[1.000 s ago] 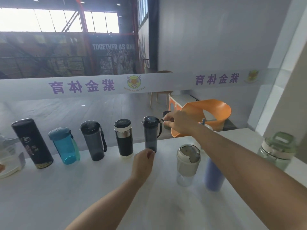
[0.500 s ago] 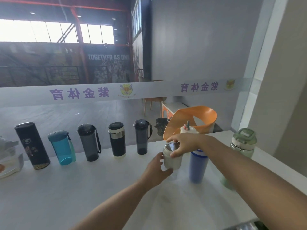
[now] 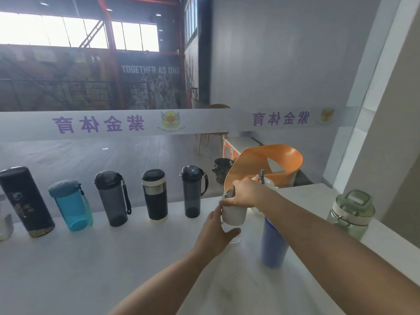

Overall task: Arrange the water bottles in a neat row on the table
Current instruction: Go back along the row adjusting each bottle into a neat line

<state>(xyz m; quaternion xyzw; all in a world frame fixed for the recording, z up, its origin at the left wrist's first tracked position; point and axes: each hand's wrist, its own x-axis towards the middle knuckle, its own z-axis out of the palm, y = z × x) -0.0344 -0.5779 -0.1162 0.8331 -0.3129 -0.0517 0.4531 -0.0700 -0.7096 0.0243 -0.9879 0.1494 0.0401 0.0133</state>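
Several bottles stand in a row along the glass at the back of the white table: a tall black flask, a blue bottle, a smoky grey bottle, a black bottle with a steel band and a dark bottle with a strap. Right of that row, my right hand grips the lid of a small white-lidded clear bottle. My left hand holds its lower body. A periwinkle bottle stands under my right forearm.
A pale green jar-like bottle stands near the table's right edge. An orange chair back rises behind the glass. A white straw-lidded cup peeks out behind my right hand. A clear container sits at the far left.
Both hands left the dark strap bottle in the row and took hold of the small white-lidded bottle. It has moved back towards the row's right end.
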